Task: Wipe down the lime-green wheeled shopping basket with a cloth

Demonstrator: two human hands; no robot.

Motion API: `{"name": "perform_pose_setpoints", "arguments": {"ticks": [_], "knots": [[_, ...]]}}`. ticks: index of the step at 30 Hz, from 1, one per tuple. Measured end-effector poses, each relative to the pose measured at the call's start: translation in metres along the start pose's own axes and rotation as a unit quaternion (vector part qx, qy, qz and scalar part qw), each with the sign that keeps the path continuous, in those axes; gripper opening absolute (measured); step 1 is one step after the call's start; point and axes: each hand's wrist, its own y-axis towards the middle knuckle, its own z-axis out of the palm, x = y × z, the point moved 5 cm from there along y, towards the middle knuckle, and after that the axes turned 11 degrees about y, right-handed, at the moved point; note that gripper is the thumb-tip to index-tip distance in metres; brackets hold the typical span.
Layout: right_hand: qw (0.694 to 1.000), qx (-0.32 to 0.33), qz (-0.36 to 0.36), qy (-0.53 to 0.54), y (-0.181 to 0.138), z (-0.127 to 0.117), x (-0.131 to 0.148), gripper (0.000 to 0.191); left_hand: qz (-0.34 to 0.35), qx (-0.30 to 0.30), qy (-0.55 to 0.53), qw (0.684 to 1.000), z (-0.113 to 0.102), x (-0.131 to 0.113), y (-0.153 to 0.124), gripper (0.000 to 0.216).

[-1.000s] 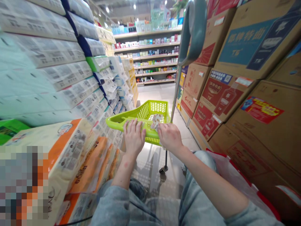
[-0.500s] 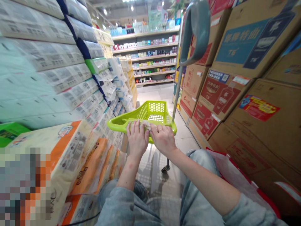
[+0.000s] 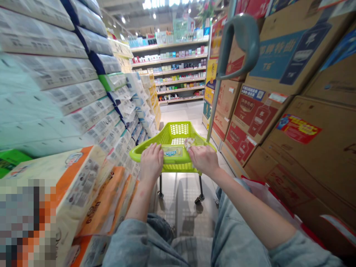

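A lime-green shopping cart [image 3: 178, 129] with a mesh basket stands in front of me. My left hand [image 3: 151, 163] wraps over the left part of its handle bar, fingers curled on the far side. A crumpled, pale, patterned cloth or tissue [image 3: 189, 142] sticks out from the fingers of my right hand [image 3: 204, 158]. That hand is closed and rests on the bar's right part. Between the hands a label [image 3: 172, 152] shows on the bar. From the cart's right side rises a grey pole [image 3: 214, 115] with a loop handle [image 3: 255, 48].
Stacked tissue packs [image 3: 58, 70] line the left side, with orange-and-white packs [image 3: 97, 202] close by. Cardboard cartons [image 3: 314, 148] are piled along the right. Shelves of small goods [image 3: 178, 66] stand at the aisle's far end. Tiled floor [image 3: 180, 111] runs between.
My hands have moved apart along the bar, left hand leftward and right hand rightward with the crumpled piece. The label is now uncovered. The cart and pole appear slightly shifted and turned in view.
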Motion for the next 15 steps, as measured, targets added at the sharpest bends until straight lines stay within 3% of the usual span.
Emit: {"name": "perform_pose_setpoints", "arguments": {"ticks": [3,6,12,15], "knots": [[0.996,-0.078,-0.031,0.001,-0.013,0.0,-0.004,0.035,-0.015,0.041,0.051,0.998,0.004,0.008,0.003,0.051],[0.994,-0.113,-0.005,0.012,-0.017,0.001,0.001,0.031,-0.032,0.053,0.077,0.995,0.003,0.001,0.003,0.054],[0.987,-0.125,0.066,0.08,-0.01,0.005,0.026,0.039,-0.028,0.04,0.101,0.994,-0.001,-0.021,0.0,0.053],[0.988,-0.105,0.049,0.098,-0.008,0.003,0.026,0.041,-0.009,0.048,0.107,0.993,-0.003,-0.022,0.001,0.053]]}}
